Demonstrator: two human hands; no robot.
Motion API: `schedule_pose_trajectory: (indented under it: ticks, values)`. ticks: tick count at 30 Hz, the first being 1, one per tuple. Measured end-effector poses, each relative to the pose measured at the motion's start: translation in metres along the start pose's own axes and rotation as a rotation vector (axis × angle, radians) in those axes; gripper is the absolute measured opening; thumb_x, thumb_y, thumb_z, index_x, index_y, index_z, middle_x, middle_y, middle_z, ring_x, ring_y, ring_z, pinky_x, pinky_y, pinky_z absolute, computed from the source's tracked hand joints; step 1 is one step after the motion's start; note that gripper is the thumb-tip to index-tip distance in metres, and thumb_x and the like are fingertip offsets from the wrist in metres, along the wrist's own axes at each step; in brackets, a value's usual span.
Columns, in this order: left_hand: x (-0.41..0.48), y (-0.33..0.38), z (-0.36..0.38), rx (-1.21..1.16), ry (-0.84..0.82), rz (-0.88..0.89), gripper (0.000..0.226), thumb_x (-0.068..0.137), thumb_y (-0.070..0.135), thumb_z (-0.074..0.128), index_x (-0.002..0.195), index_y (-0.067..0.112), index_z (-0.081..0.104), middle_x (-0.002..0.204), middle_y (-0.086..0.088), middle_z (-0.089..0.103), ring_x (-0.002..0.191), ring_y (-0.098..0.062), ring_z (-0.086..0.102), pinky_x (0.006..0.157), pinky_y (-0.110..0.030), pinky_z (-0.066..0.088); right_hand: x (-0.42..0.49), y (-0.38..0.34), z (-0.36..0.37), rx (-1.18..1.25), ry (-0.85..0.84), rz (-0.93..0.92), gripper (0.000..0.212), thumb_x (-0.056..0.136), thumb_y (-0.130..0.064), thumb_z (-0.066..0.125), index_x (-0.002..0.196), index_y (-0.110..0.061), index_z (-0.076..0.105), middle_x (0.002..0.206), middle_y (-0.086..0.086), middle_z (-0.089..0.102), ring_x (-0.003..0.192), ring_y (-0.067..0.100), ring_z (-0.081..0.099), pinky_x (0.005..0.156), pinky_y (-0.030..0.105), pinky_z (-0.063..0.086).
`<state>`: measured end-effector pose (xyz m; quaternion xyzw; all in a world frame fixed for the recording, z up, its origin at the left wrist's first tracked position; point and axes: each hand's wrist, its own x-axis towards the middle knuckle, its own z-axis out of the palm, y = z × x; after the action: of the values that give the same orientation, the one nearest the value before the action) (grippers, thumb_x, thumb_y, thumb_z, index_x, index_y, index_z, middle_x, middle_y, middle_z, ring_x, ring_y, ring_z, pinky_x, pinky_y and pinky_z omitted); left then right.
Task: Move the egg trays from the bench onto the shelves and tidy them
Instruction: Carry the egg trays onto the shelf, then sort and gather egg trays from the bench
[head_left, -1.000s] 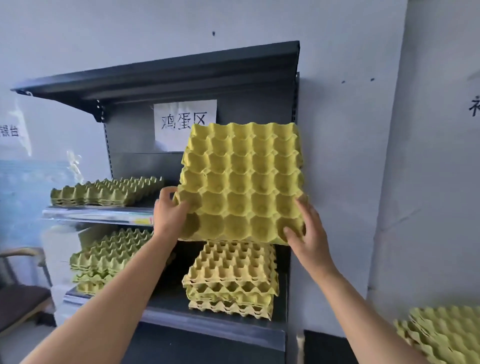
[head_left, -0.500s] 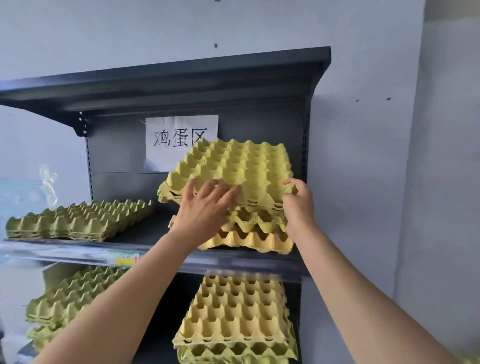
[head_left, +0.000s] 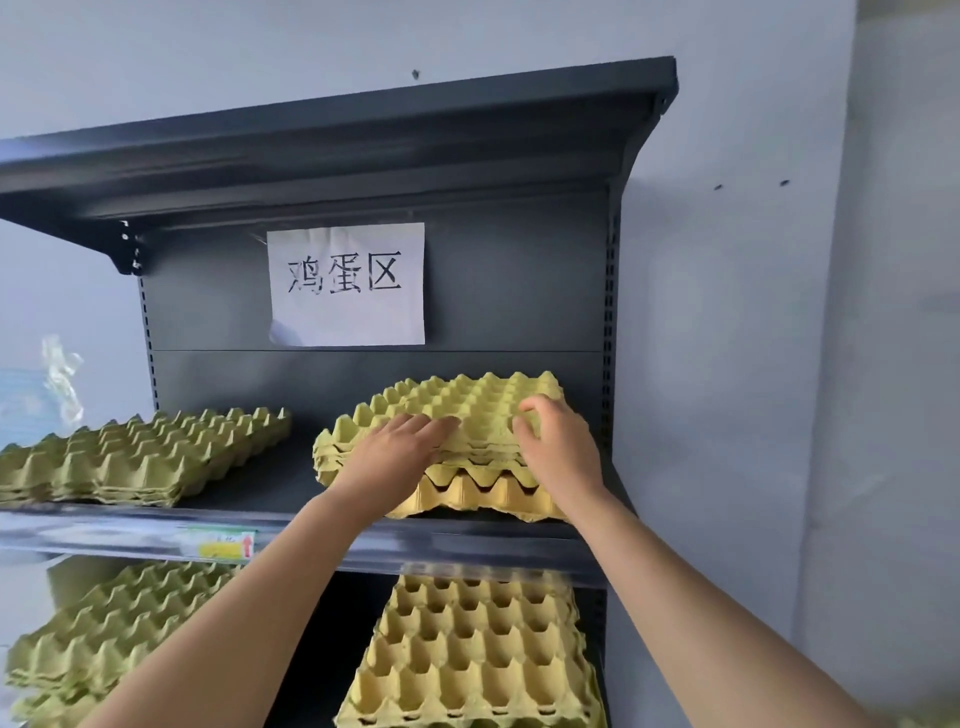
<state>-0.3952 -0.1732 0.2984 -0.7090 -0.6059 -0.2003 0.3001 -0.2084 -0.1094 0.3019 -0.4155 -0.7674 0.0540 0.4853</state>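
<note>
The left hand (head_left: 400, 452) lies flat on the trays (head_left: 467, 400), fingers straight. The right hand (head_left: 558, 449) curls over their near right corner. The stack sits slightly askew at the right of the shelf (head_left: 260, 483). Moulded pulp looks light, stiffish, grippy and easily crushed, so I'd hold opposite edges. A paper sign (head_left: 345, 283) hangs behind.

A white paper sheet (head_left: 346, 285) stuck to the shelving's dark back panel (head_left: 519, 291) reads "鸡蛋区" in black handwritten characters, the only words I can read. A green-and-yellow label (head_left: 221, 543) on the middle shelf (head_left: 467, 552) front edge bears a red arrow; its print is blurred.
</note>
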Motion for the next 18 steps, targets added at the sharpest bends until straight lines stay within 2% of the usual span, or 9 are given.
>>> schedule_pose_trajectory:
  ticks: [6,9,12,16,18]
  values:
    - [-0.003,0.005,0.003,-0.018,0.032,-0.041,0.049,0.095,0.024,0.049,0.142,0.023,0.035,0.124,-0.001,0.054,0.116,-0.024,0.048,0.095,-0.036,0.039,-0.005,0.003,-0.002,-0.037,-0.024,-0.061,0.029,0.099,-0.022,0.043,0.120,-0.011,0.059,0.121,0.006,0.059,0.111,0.021,0.055,0.092,0.035,0.047]
    - [-0.002,0.020,-0.003,0.030,0.117,-0.006,0.050,0.083,0.027,0.067,0.130,0.019,0.052,0.110,-0.005,0.062,0.103,-0.031,0.058,0.088,-0.045,0.042,-0.009,0.003,-0.011,-0.097,-0.032,-0.094,0.031,0.098,-0.026,0.045,0.124,-0.012,0.057,0.124,0.006,0.057,0.115,0.023,0.052,0.093,0.034,0.046]
    - [0.007,0.049,-0.008,0.039,0.219,0.052,0.046,0.070,0.024,0.078,0.113,0.018,0.063,0.099,-0.005,0.065,0.091,-0.031,0.062,0.081,-0.047,0.046,-0.017,0.010,-0.028,-0.183,0.011,-0.135,0.031,0.097,-0.025,0.047,0.123,-0.012,0.058,0.124,0.005,0.057,0.113,0.025,0.052,0.089,0.037,0.046]
    - [0.023,0.101,-0.020,-0.022,0.341,0.142,0.029,0.073,0.021,0.075,0.100,0.018,0.068,0.091,-0.002,0.066,0.083,-0.028,0.063,0.075,-0.041,0.048,-0.032,0.035,-0.064,-0.308,0.093,-0.208,0.026,0.095,-0.021,0.051,0.117,-0.011,0.062,0.116,0.005,0.063,0.107,0.028,0.055,0.085,0.038,0.046]
    - [0.031,0.131,-0.020,-0.052,0.370,0.213,0.020,0.081,0.024,0.059,0.098,0.018,0.068,0.088,0.000,0.066,0.080,-0.026,0.063,0.072,-0.037,0.048,-0.041,0.055,-0.088,-0.355,0.127,-0.230,0.027,0.094,-0.022,0.049,0.112,-0.010,0.065,0.109,0.007,0.066,0.099,0.031,0.059,0.080,0.040,0.049]
